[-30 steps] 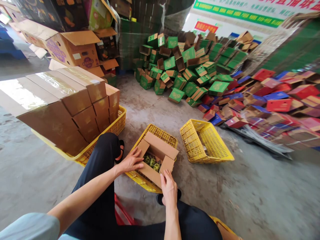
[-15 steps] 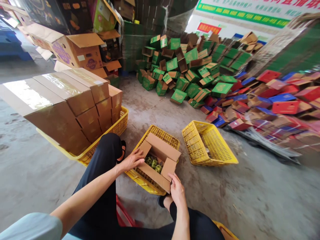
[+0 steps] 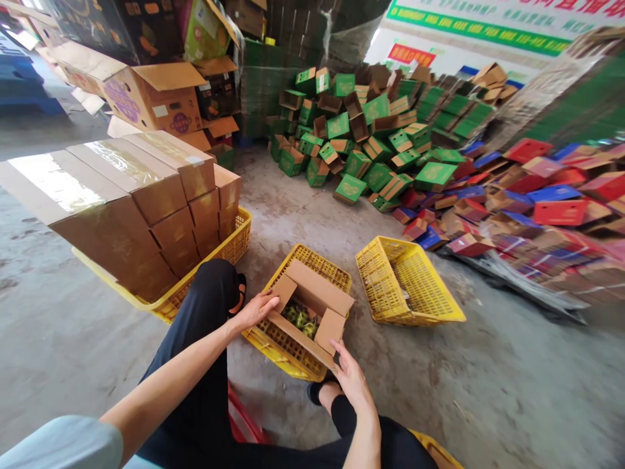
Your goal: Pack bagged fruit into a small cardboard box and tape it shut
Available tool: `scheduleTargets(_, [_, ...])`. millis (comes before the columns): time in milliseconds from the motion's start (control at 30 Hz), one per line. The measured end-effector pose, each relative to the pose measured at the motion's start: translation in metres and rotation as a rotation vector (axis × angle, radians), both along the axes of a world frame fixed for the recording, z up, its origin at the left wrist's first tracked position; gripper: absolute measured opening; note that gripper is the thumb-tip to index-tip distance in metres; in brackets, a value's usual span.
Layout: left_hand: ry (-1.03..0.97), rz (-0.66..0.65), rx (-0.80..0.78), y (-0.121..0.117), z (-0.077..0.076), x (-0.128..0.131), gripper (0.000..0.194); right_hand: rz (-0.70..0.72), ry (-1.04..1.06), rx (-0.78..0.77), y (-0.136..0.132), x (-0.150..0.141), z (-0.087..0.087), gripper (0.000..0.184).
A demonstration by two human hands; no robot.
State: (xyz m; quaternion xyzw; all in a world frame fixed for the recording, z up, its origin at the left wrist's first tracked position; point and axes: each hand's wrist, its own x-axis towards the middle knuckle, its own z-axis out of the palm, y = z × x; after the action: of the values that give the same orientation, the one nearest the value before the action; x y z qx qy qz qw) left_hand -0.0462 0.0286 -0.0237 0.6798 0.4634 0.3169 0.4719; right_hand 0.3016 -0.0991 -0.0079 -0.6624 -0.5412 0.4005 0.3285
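An open cardboard box (image 3: 319, 286) sits on a yellow plastic crate (image 3: 273, 355) between my legs. Its four flaps stand out around the mouth, and bagged green produce (image 3: 301, 319) shows inside; its kind is too small to tell. My left hand (image 3: 256, 309) is at the left end of the near flap, with fingers over the cardboard beside the left flap. At the other end, my right hand (image 3: 349, 374) has that flap's corner between thumb and fingers, the index finger stretched along the right flap. The undersides of both hands are hidden.
Left, a yellow crate (image 3: 244, 238) carries stacked taped cartons (image 3: 168, 228). Another yellow crate (image 3: 410, 280) stands on the right. Behind lie heaps of green boxes (image 3: 349, 187) and red and blue boxes (image 3: 559, 210). Part of a yellow edge (image 3: 434, 449) shows beside my right leg.
The near flap has tipped upward and looks narrower. My left hand has drawn back slightly toward me and left; my right hand has opened its fingers a little around the flap's corner.
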Motion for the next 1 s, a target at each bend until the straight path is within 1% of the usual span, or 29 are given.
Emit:
scheduleTargets(133, [-0.031, 0.06, -0.059, 0.002, 0.004, 0.0, 0.075, -0.023, 0.01, -0.008, 0.0, -0.004, 0.005, 0.053])
scheduleTargets(300, [-0.081, 0.091, -0.113, 0.002, 0.009, 0.0, 0.075, -0.062, 0.016, -0.003, 0.002, -0.01, 0.01, 0.051])
scheduleTargets(433, [-0.112, 0.106, -0.123, 0.001, 0.01, 0.001, 0.072, -0.095, 0.036, 0.022, 0.004, -0.014, 0.012, 0.051])
scheduleTargets(600, [-0.143, 0.127, -0.125, -0.001, 0.008, 0.002, 0.074, -0.131, 0.035, 0.068, 0.006, -0.02, 0.016, 0.048])
scheduleTargets(700, [-0.187, 0.124, -0.122, -0.001, 0.002, 0.003, 0.075, -0.175, -0.029, 0.064, 0.006, -0.023, 0.021, 0.048])
scheduleTargets(867, [-0.257, 0.14, -0.051, 0.0, -0.019, 0.004, 0.087, -0.244, -0.098, -0.011, 0.008, -0.028, 0.027, 0.053])
scheduleTargets(1000, [-0.303, 0.19, -0.044, 0.004, -0.032, 0.004, 0.091, -0.265, -0.116, -0.021, 0.011, -0.03, 0.028, 0.048])
